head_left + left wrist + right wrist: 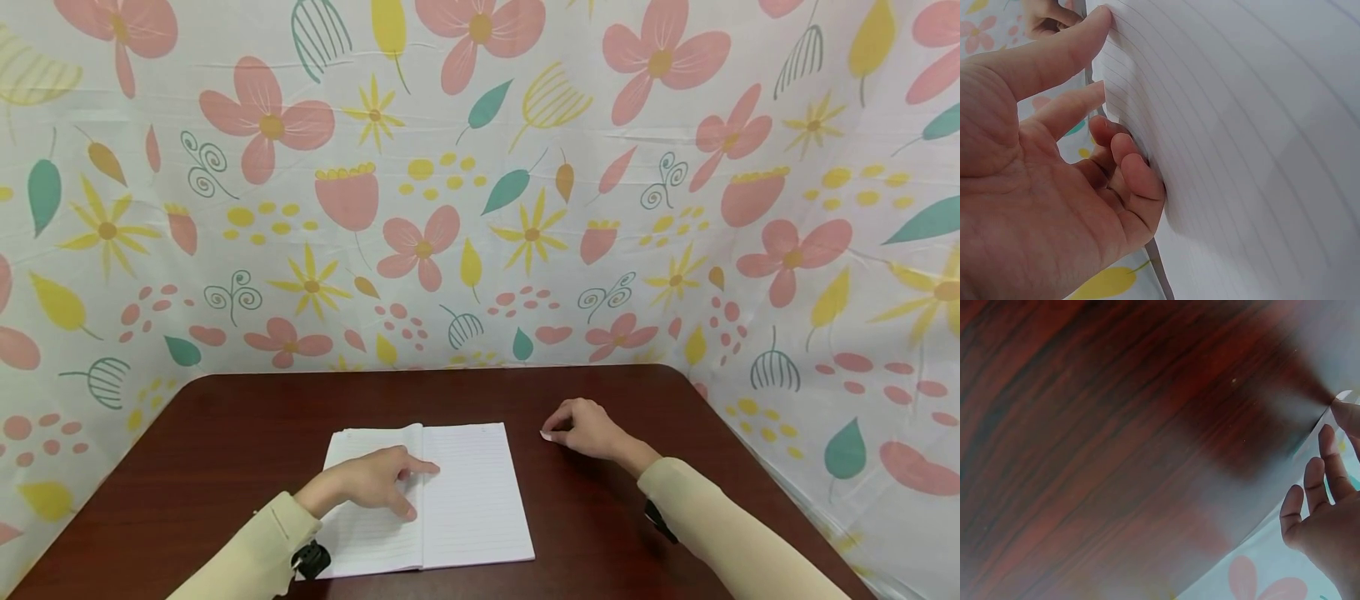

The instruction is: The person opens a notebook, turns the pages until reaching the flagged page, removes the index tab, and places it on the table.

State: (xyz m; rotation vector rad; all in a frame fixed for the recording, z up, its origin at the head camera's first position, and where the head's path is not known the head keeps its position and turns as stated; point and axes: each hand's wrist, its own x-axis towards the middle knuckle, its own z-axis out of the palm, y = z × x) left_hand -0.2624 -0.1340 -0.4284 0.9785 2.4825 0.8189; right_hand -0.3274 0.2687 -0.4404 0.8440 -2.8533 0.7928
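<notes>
An open notebook (476,508) with blank ruled pages lies on the table. My left hand (375,478) rests on its left page, with the index finger reaching over the centre fold onto the right page. In the left wrist view, the thumb and index finger of that hand (1054,181) are extended against the paper, while the other fingers curl in. To the right of the notebook, my right hand (588,428) pinches a small white piece (553,436) between thumb and fingertips, just above the table. Its kind is too small to tell.
The dark reddish-brown wooden table (247,433) extends on both sides of the notebook. A white cloth (465,183) with pink, yellow and green flower prints hangs behind and beside it. Dark wrist devices (311,560) sit at both cuffs.
</notes>
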